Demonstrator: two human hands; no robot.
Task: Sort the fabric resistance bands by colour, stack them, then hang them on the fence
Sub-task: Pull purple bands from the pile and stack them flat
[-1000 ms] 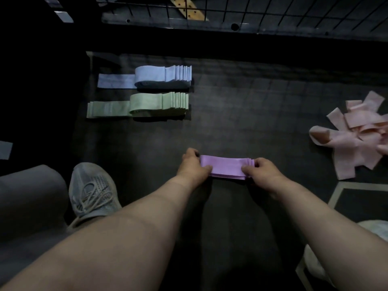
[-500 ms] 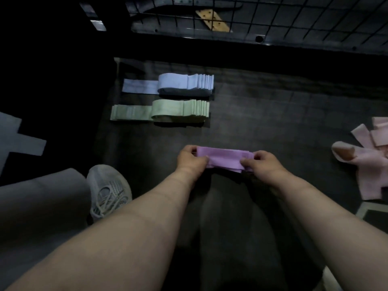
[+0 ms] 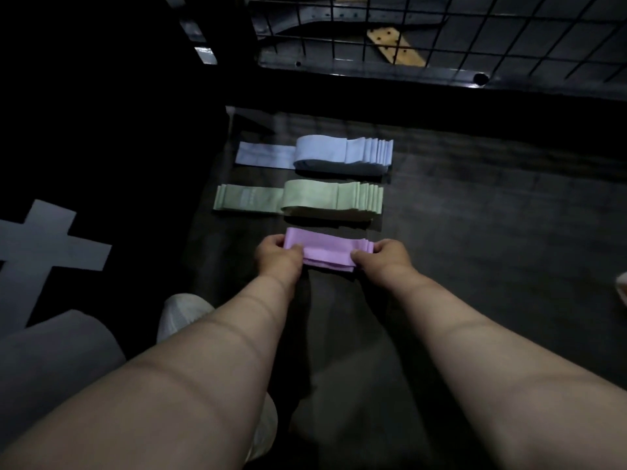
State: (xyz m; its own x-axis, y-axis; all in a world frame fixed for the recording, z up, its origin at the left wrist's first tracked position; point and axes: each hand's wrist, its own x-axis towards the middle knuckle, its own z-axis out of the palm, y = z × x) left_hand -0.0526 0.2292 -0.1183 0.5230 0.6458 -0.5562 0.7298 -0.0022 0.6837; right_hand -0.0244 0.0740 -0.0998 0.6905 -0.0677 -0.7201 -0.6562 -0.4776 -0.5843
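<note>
A stack of purple bands (image 3: 327, 249) is held low over the dark floor mat (image 3: 475, 215). My left hand (image 3: 278, 256) grips its left end and my right hand (image 3: 386, 261) grips its right end. Just beyond it lies a stack of green bands (image 3: 315, 198), with one green band stretched out to the left. Behind that lies a stack of pale blue bands (image 3: 332, 152), likewise with one band spread to its left. The wire fence (image 3: 475, 32) stands at the far edge.
My shoe (image 3: 179, 313) and grey trouser leg (image 3: 51, 361) are at the lower left. White tape marks (image 3: 44, 242) lie on the black floor at left. A sliver of a pale object (image 3: 622, 286) shows at the right edge.
Both hands have carried the purple stack forward and left until it lies close in front of the green stack. The view has shifted, so the pink bands at right are out of sight.
</note>
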